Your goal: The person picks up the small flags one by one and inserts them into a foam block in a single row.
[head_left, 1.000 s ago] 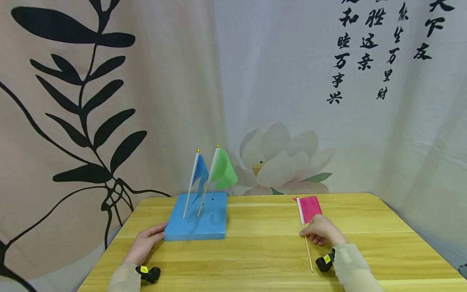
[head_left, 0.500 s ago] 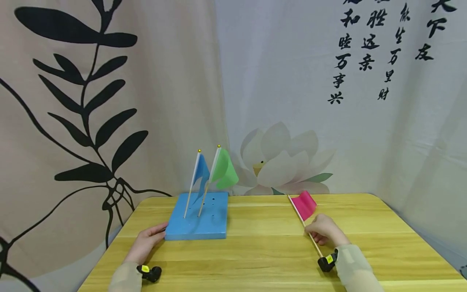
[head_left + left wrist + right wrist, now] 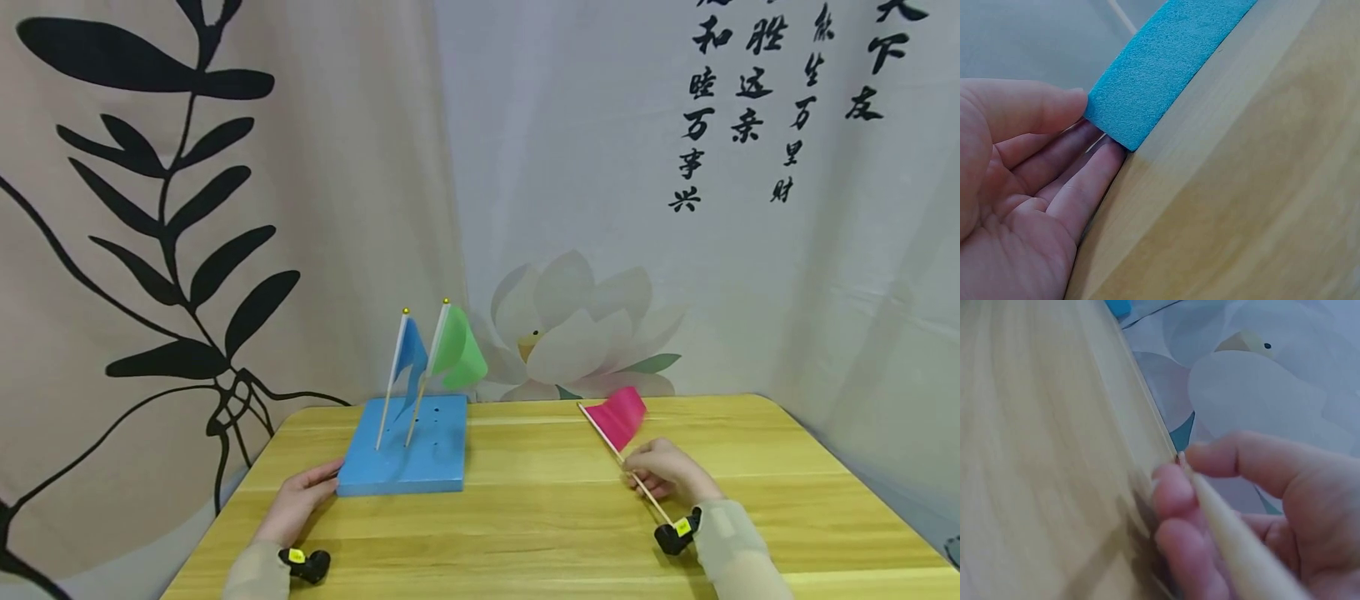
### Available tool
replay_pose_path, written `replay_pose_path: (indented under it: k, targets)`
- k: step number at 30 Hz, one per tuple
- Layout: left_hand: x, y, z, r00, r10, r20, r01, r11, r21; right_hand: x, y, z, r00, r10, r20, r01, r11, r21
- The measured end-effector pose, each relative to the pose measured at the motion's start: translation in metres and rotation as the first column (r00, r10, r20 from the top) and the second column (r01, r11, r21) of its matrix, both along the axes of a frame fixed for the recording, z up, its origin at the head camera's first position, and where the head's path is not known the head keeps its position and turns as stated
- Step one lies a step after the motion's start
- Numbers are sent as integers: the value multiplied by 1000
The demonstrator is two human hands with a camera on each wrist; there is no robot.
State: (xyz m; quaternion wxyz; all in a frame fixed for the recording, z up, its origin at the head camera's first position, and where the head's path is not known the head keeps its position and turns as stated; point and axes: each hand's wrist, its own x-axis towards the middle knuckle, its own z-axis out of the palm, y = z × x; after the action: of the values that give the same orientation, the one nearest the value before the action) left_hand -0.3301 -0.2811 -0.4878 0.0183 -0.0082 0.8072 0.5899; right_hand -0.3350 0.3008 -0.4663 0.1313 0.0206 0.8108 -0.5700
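Note:
A pink flag (image 3: 617,417) on a thin wooden stick is pinched between the thumb and fingertips of my right hand (image 3: 670,471). It leans up and to the left, its lower end near the black wrist camera. Close up in the right wrist view, the stick (image 3: 1232,540) runs between thumb and fingers. My left hand (image 3: 294,502) rests at the left side of a blue foam board (image 3: 435,471), fingers mostly straight. In the left wrist view the thumb (image 3: 1054,107) touches the board's corner. A blue flag (image 3: 408,358) and a green flag (image 3: 459,354) stand in the board, tilted slightly right.
Several small holes show in the board's top. The wooden table (image 3: 540,517) carries everything, and its far edge meets a printed curtain (image 3: 360,167) with plant, lotus and lettering. Wrist cameras (image 3: 309,565) sit on both sleeves.
The pink flag has tipped from nearly upright to a leftward slant, its stick's lower end swinging right toward the wrist. My left hand, the board and its two flags stay in place.

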Motion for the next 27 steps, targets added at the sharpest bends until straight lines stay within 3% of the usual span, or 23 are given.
replay_pose_path:
  k: [19,27]
  targets:
    - [0,0,0,1000,6,-3,-6,1000,5,-5,7,1,983,174,53,-159,966,-205]
    - [-1,-1,-1,1000,2,-2,-2,1000,9,-6,3,10,986,169,12,-163,964,-209]
